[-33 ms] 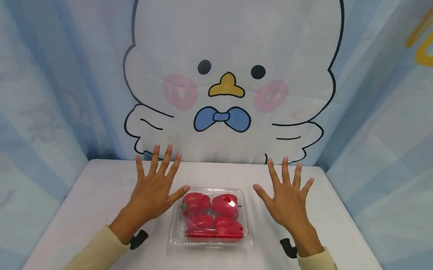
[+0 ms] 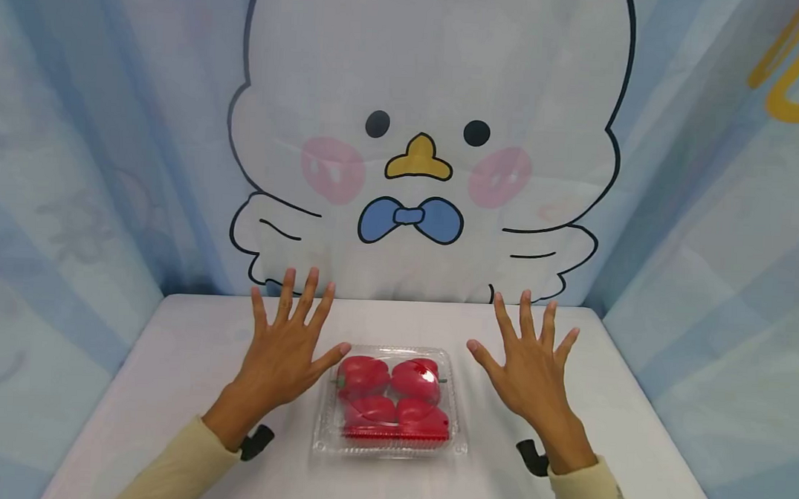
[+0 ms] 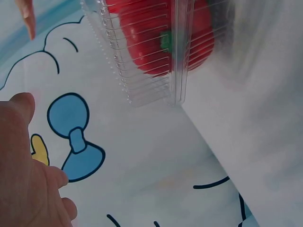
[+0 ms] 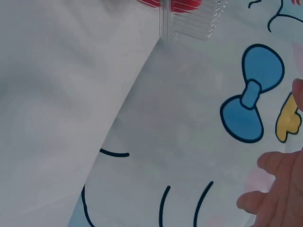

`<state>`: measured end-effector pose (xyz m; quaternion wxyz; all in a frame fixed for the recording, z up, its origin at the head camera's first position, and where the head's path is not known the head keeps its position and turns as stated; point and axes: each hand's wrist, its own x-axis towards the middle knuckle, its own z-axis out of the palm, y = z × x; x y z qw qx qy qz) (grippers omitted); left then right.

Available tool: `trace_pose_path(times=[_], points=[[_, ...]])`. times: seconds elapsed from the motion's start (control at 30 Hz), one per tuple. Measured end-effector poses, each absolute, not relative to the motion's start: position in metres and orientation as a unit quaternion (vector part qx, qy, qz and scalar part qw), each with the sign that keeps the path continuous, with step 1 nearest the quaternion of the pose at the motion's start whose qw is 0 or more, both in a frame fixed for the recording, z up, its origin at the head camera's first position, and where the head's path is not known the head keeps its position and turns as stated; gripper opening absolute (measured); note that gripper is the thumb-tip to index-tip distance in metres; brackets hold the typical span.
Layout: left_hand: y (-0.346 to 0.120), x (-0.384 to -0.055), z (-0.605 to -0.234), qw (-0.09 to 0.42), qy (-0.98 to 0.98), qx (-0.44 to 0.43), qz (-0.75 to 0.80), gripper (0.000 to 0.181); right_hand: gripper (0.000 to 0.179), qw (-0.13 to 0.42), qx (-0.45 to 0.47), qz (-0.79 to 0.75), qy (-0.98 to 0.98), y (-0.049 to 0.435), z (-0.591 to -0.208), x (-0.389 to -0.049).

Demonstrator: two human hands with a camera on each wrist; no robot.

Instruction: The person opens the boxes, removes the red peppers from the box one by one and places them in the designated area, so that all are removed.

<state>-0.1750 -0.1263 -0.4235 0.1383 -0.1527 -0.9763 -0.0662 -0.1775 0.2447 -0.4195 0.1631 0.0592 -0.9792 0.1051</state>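
A clear plastic clamshell box [image 2: 457,431] stands on the white table in the head view, its lid down. Inside lie several red bell peppers [image 2: 417,380], a green stem showing on some. My left hand [image 2: 281,360] is held out to the left of the box with its fingers straight and spread, the thumb tip close to the box's upper left corner. To the right of the box, my right hand [image 2: 531,374] is likewise spread, apart from the box. Neither hand holds anything. The left wrist view shows the box's ridged side [image 3: 147,90] and a pepper [image 3: 142,42] through it.
The white table [image 2: 202,330] ends at a back curtain [image 2: 421,72] printed with a cartoon bird wearing a blue bow tie [image 2: 409,216]. Pale blue curtains [image 2: 60,190] close in both sides. A black strap piece [image 2: 257,443] shows at each wrist.
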Motion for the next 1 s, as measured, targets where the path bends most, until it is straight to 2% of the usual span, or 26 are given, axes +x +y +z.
trace_pose_path(times=[0.23, 0.47, 0.7, 0.87, 1.0], points=[[-0.124, -0.171, -0.427, 0.142, -0.975, -0.156, -0.077, 0.099, 0.095, 0.152, 0.061, 0.108, -0.981, 0.243, -0.422, -0.175], [-0.126, -0.168, -0.429, 0.158, -0.968, -0.160, -0.110, 0.094, 0.095, 0.211, 0.087, 0.142, -0.963, 0.236, -0.423, -0.167], [-0.128, -0.164, -0.436, 0.156, -0.943, -0.158, -0.248, 0.086, 0.091, 0.260, 0.129, 0.215, -0.933, 0.222, -0.428, -0.155], [-0.131, -0.158, -0.453, 0.168, -0.905, -0.143, -0.363, 0.074, 0.088, 0.283, 0.156, 0.249, -0.913, 0.208, -0.435, -0.145], [-0.132, -0.149, -0.468, 0.153, -0.877, -0.126, -0.438, 0.066, 0.084, 0.300, 0.169, 0.268, -0.900, 0.200, -0.443, -0.136]])
